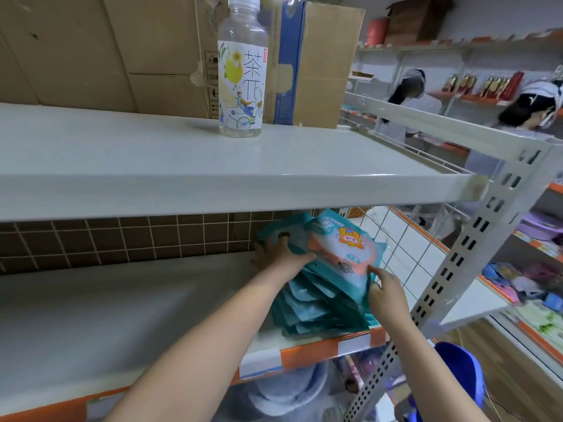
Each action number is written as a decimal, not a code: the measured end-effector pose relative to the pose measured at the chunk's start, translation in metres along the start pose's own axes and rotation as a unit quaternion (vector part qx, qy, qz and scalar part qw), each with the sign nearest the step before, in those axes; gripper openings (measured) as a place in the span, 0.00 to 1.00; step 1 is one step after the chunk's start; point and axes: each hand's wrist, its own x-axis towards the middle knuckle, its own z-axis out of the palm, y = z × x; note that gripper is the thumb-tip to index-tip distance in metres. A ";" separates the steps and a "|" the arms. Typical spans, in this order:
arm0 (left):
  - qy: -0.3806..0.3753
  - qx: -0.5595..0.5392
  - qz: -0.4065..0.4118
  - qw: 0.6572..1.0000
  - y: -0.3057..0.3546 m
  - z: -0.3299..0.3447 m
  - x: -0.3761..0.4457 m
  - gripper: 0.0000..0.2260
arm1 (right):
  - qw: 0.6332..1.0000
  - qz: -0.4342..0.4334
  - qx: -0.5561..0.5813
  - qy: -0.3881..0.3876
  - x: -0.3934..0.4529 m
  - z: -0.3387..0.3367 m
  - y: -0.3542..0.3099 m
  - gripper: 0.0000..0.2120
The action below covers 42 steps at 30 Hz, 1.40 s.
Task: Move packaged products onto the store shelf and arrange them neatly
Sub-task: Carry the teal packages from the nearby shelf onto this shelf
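One row of teal packets (316, 309), roughly ten though the blurred overlap defeats an exact count, leans at the right end of the lower shelf (128, 306), with one clear bottle (242, 68) upright on the upper shelf (152, 166). The left hand (275, 251) lies flat against the row's far side with fingers straight, and the right hand (385, 292) pinches the near corner of the front packet (344, 251). Bare board runs leftward; the wire grid (405, 239) closes the right side, and the upper shelf hides the packet tops.

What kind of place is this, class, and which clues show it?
Probably a small shop: slotted metal shelving with an orange price strip, teal packets being stacked, and more stocked shelves behind.
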 end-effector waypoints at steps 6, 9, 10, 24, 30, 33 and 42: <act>0.018 -0.116 0.009 0.993 -0.019 -0.010 -0.010 0.27 | 0.998 -0.012 0.033 0.046 -0.013 -0.008 -0.009 0.19; 0.049 -0.164 0.057 0.984 -0.038 -0.027 -0.028 0.09 | 0.994 -0.050 0.039 0.094 -0.032 -0.011 -0.030 0.15; 0.062 -0.160 0.066 0.983 -0.046 -0.035 -0.035 0.07 | 0.991 -0.079 0.038 0.102 -0.038 -0.010 -0.038 0.14; 0.275 -0.202 -0.029 0.940 -0.262 -0.172 -0.155 0.06 | 0.967 -0.221 0.095 -0.081 -0.131 0.111 -0.145 0.08; 0.362 -0.160 -0.097 0.913 -0.369 -0.258 -0.227 0.07 | 0.940 -0.228 0.095 -0.236 -0.200 0.197 -0.204 0.07; 0.390 -0.160 -0.126 0.898 -0.418 -0.299 -0.256 0.08 | 0.928 -0.231 0.099 -0.275 -0.240 0.233 -0.241 0.06; 0.407 -0.153 -0.148 0.888 -0.532 -0.417 -0.324 0.07 | 0.901 -0.233 0.149 -0.335 -0.359 0.329 -0.356 0.05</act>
